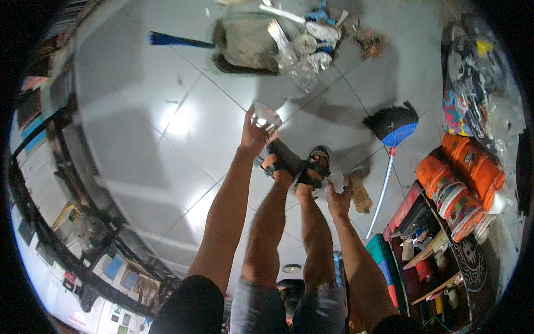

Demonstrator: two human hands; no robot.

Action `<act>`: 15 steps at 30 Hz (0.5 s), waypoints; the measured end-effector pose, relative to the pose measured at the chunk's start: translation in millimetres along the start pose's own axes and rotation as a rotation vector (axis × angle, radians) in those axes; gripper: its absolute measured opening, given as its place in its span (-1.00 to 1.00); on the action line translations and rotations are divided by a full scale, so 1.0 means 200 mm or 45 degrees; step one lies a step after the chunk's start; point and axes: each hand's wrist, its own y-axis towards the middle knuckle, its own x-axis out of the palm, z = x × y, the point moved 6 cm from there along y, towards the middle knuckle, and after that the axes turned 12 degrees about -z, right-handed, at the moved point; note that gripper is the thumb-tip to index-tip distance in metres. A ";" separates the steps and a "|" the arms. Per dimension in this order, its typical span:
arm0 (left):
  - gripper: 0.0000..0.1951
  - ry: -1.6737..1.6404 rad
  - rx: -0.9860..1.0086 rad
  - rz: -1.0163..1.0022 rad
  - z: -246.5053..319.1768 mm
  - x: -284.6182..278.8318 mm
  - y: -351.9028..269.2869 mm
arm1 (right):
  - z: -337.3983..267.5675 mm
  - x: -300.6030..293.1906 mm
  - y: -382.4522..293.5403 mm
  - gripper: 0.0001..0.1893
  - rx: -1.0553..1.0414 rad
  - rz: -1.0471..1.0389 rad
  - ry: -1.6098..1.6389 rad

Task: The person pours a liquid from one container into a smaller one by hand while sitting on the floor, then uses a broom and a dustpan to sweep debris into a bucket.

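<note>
My left hand (254, 135) grips a clear, shiny container, possibly a plastic cup (265, 118), above the tiled floor. On the right, my right hand (340, 198) has its fingers apart beside my sandalled foot. A yellowish bottle (361, 195) lies on the floor close to its fingertips; whether they touch, I cannot tell. Farther forward sits a dustpan (250, 44) with a blue handle (179, 40), and a heap of plastic litter (306, 44) lies at its right side. A broom with black bristles and a blue head (398, 133) rests on the floor to the right.
Stacked orange buckets (471, 167) stand at the right, with plastic bags (479, 83) beyond them. A shelf (434, 250) holding assorted items is at the lower right. Dark metal framework (79, 200) runs along the left. Some brown debris (371, 44) lies past the litter.
</note>
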 end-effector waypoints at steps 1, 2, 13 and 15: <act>-0.13 -0.067 -0.044 -0.230 0.05 0.13 -0.15 | -0.10 -0.03 -0.09 0.01 0.073 0.001 -0.012; -0.11 -0.046 -0.048 -0.369 0.04 0.33 -0.23 | -0.11 -0.10 -0.12 0.01 -0.059 0.016 -0.015; -0.08 0.041 0.069 -0.456 0.37 1.53 -1.43 | -1.39 -0.78 -0.98 -0.07 -0.642 -0.077 0.481; -0.13 -0.100 0.046 -0.658 0.33 1.71 -1.53 | -1.39 -0.90 -1.05 0.03 -0.622 -0.058 0.398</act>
